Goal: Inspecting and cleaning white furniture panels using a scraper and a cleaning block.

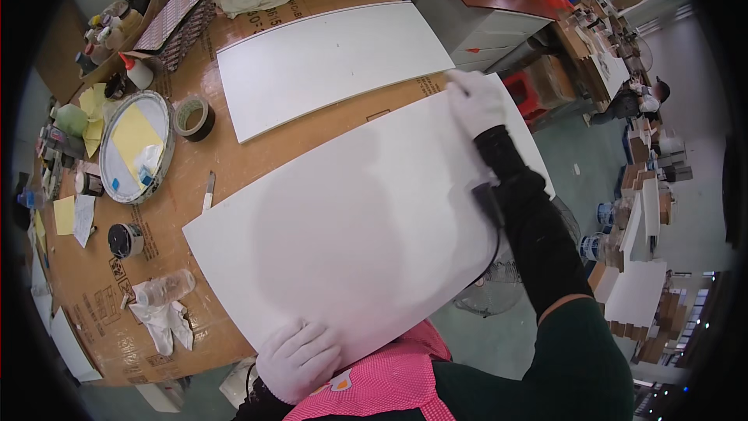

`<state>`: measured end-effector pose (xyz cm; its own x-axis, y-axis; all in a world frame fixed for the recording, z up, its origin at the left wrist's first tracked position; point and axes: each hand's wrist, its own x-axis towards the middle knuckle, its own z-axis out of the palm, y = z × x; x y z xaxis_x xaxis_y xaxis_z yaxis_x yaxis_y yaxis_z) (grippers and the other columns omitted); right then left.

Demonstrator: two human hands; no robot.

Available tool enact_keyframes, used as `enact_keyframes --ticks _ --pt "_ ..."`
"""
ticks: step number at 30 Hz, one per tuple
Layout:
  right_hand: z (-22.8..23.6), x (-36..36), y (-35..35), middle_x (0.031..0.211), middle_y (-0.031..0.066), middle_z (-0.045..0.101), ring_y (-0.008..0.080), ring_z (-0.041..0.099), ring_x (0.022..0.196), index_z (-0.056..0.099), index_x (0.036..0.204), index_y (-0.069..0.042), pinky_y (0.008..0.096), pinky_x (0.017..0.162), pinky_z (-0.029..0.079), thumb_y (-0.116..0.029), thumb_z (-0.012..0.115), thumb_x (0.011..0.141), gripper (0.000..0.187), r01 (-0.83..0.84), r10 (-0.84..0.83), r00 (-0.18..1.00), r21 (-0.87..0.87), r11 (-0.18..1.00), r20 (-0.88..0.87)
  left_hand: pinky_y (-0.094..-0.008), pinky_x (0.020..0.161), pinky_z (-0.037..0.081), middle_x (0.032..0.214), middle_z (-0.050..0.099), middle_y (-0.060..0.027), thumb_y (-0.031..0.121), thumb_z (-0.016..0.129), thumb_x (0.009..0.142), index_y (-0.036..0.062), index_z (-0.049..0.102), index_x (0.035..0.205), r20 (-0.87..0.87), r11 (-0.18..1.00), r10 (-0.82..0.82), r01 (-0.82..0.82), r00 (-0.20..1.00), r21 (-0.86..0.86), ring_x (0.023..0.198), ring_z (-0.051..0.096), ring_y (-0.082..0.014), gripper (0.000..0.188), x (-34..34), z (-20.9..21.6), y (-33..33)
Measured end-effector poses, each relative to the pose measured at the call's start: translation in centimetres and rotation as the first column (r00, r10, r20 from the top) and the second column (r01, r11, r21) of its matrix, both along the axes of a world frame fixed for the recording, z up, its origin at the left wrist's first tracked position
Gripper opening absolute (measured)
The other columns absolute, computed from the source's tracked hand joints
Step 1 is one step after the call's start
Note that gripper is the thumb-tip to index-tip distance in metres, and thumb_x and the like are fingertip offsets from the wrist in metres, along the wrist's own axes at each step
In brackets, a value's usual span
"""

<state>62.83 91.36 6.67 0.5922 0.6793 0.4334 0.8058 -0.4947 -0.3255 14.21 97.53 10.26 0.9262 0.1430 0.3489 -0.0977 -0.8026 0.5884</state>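
Note:
A large white panel (327, 242) lies slanted in front of me, its near edge against my pink apron (374, 374). My left hand (300, 360), in a white glove, grips the near left part of this edge, fingers lying on top and thumb hidden. At the panel's far right edge is my right hand (477, 103), also gloved, with fingers curled together. Whatever they may hold is too blurred to make out. Just beyond, a second white panel (335, 62) lies flat on the cardboard-covered table (226, 164), with a few small dark specks on it.
Left on the table are a utility knife (209, 191), a tape roll (194, 118), a round lid (109, 179) with yellow paper, a dark jar (125, 241) and a plastic bottle (165, 287). A fan (491, 288) stands right, below the panel. Far right, a person (643, 100) is at work.

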Motion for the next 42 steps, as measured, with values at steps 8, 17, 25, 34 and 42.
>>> enact_keyframes --ticks 8,17,25,34,42 --pt "0.6 16.2 -7.9 0.109 0.0146 0.074 0.0288 0.071 0.103 0.074 0.112 -0.006 0.0357 0.090 0.054 -0.030 0.068 0.092 0.033 0.328 -0.326 0.945 -0.066 0.942 0.034 -0.0393 0.074 0.053 0.098 0.070 -0.0034 0.005 0.078 0.060 0.0083 0.065 0.082 0.012 1.000 0.022 -0.022 1.000 0.021 0.093 0.067 -0.0233 0.026 1.2 0.2 -0.1" --pt "-0.4 5.5 -3.0 0.094 0.0176 0.068 0.0363 0.067 0.095 0.075 0.111 -0.011 0.0437 0.084 0.053 -0.026 0.066 0.092 0.026 0.283 -0.266 0.950 -0.093 0.955 0.163 -0.0385 0.087 0.057 0.101 0.070 -0.0052 0.007 0.077 0.072 0.0070 0.068 0.087 -0.054 0.995 0.080 -0.083 0.995 -0.061 0.100 0.068 -0.0227 0.017 -1.0 -0.2 -0.2" --pt "1.1 -23.0 8.1 0.087 0.0145 0.061 0.0318 0.063 0.080 0.070 0.115 -0.004 0.0393 0.072 0.051 -0.004 0.066 0.083 0.032 -0.344 0.344 0.931 0.022 0.939 -0.123 -0.0433 0.100 0.054 0.110 0.071 -0.0052 0.014 0.081 0.074 0.0087 0.069 0.094 0.029 0.988 0.096 -0.091 0.995 -0.127 0.111 0.067 -0.0241 0.023 -2.6 -1.4 -0.2" --pt "0.9 -39.1 17.8 0.088 0.0141 0.064 0.0315 0.066 0.081 0.067 0.109 -0.006 0.0399 0.069 0.053 -0.017 0.066 0.090 0.022 -0.729 0.714 0.530 0.184 0.659 -0.458 -0.0341 0.088 0.055 0.113 0.072 0.0013 0.023 0.071 0.075 0.0143 0.073 0.098 0.034 0.992 0.118 -0.116 0.992 -0.050 0.107 0.068 -0.0191 0.024 -3.7 -2.1 -1.0" --pt "-2.7 -33.8 12.3 0.127 0.0135 0.063 0.0183 0.066 0.103 0.065 0.121 0.000 0.0316 0.093 0.054 -0.029 0.066 0.098 0.036 -0.338 0.558 -0.477 0.728 0.597 -0.679 -0.0391 0.091 0.056 0.106 0.072 0.0015 0.018 0.079 0.070 0.0148 0.072 0.093 0.085 0.985 0.162 -0.166 0.983 0.040 0.103 0.070 -0.0188 0.024 -2.0 -0.9 -0.7"
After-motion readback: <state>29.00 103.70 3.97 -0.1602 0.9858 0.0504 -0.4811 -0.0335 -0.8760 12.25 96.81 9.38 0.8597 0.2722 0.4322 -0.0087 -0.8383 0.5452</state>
